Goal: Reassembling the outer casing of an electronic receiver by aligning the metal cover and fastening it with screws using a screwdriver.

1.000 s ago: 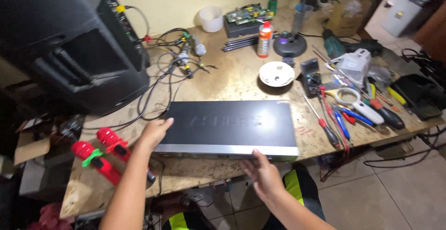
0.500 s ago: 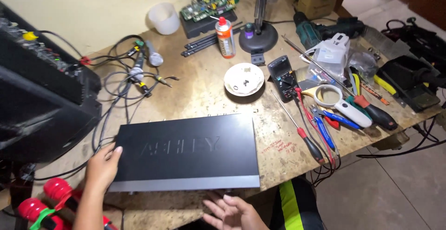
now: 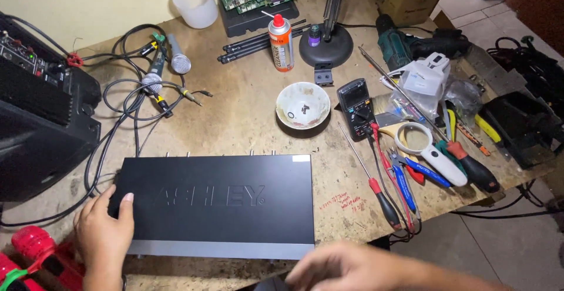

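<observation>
A flat black rack unit [image 3: 217,203] lies on the wooden workbench [image 3: 247,115] near its front edge. My left hand [image 3: 106,235] rests on the unit's left front corner, fingers spread over the lid. Blurred at the bottom edge, my right hand [image 3: 346,267] hovers just past the unit's right front corner with fingers apart and holds nothing.
A large black speaker [image 3: 41,120] stands at the left, with microphones [image 3: 161,71] and cables beside it. A white bowl [image 3: 303,104], a spray can [image 3: 281,41], a multimeter [image 3: 355,106], screwdrivers [image 3: 376,185] and pliers lie to the right. Red objects [image 3: 35,256] sit at lower left.
The view has closed in on the bench. My right hand has come off the unit's front edge and moved right. My left hand stays on the left corner.
</observation>
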